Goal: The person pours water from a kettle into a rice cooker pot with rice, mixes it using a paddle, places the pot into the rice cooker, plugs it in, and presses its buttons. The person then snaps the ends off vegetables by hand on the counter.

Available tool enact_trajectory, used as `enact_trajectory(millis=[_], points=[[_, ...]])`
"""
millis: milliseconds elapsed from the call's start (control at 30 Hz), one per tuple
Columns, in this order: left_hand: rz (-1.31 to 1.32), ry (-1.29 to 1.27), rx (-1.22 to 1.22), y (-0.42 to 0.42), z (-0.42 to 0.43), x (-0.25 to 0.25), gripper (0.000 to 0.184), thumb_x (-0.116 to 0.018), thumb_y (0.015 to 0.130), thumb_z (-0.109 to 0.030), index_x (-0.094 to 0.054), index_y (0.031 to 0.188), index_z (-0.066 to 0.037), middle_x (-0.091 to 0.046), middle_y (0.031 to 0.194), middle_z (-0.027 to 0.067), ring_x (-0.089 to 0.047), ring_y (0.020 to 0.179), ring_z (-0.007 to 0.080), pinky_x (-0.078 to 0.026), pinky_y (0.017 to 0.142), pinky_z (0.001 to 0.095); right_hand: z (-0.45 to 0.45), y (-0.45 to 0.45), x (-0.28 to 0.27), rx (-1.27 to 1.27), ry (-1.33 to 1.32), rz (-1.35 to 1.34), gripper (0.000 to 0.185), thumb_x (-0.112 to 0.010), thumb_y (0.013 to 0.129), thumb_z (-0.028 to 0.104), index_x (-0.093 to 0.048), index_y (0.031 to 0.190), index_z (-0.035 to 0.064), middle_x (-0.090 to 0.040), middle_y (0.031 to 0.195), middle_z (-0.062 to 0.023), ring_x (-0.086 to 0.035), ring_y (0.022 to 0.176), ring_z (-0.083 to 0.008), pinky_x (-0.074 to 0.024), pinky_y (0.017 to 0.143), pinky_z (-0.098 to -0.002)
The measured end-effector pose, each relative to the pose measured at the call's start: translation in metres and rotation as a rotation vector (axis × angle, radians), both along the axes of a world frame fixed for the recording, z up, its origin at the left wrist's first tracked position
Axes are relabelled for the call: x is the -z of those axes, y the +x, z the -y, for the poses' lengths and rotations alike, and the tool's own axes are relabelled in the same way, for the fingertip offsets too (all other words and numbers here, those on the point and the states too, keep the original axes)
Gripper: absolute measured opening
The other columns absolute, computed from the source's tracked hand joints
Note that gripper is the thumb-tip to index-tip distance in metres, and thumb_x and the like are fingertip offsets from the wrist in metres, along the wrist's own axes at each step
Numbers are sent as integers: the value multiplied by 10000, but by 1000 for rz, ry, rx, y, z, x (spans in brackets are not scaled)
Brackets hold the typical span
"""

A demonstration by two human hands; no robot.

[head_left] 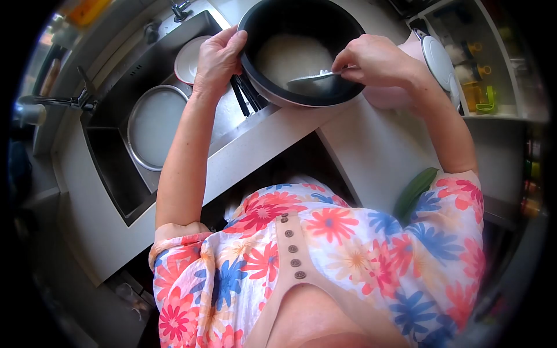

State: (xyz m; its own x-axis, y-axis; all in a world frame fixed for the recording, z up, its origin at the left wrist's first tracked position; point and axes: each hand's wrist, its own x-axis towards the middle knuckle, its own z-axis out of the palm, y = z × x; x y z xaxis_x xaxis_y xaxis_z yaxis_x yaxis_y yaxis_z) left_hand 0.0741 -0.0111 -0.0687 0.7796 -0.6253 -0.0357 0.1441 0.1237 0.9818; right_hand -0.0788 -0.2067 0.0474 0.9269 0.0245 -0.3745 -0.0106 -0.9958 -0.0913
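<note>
My left hand [219,58] grips the left rim of a deep dark-lined cooking pot [264,22], thumb on top of the edge. The pot is tilted toward me, and whitish contents [293,57], perhaps rice, lie on its bottom. In my right hand [374,61], closed at the pot's right side, is a pale rice paddle [313,78]. Its blade reaches inside, low over the near wall. Whether the blade touches the contents I cannot tell.
At left is a steel sink [113,168] with a round metal pan [155,127], a white bowl [188,61] and a faucet [81,101]. A pink appliance [386,95] stands right of the pot. A green cucumber-like vegetable [415,194] lies on the counter [371,142], near my right elbow.
</note>
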Motion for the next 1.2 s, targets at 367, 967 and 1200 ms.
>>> enact_trajectory(millis=[367,967,1200], points=[[27,13,-25,2,-2,-1,397,-600,864,-246,-562,1152,26,-566,648,-8,-479,482,43,-372,414,176,16,31,42,219,-164,340,242,-538,811,224,-667,987,118,-663,889,-87,-623,830,-276,-481,769,-375],[56,124,-156,-13,-67,8,306,-587,879,-247,-613,1094,-31,-534,614,-19,-457,495,29,-358,417,173,3,0,2,203,340,-91,197,-633,796,108,-655,951,-11,-656,761,-92,-608,694,-172,-487,665,-275],[-14,182,-107,-40,-95,22,268,-575,885,-178,-600,1100,-20,-507,618,-37,-445,509,24,-360,426,171,28,20,-4,380,192,-101,184,-581,810,118,-668,917,-4,-604,633,-56,-565,562,-104,-446,445,-224]])
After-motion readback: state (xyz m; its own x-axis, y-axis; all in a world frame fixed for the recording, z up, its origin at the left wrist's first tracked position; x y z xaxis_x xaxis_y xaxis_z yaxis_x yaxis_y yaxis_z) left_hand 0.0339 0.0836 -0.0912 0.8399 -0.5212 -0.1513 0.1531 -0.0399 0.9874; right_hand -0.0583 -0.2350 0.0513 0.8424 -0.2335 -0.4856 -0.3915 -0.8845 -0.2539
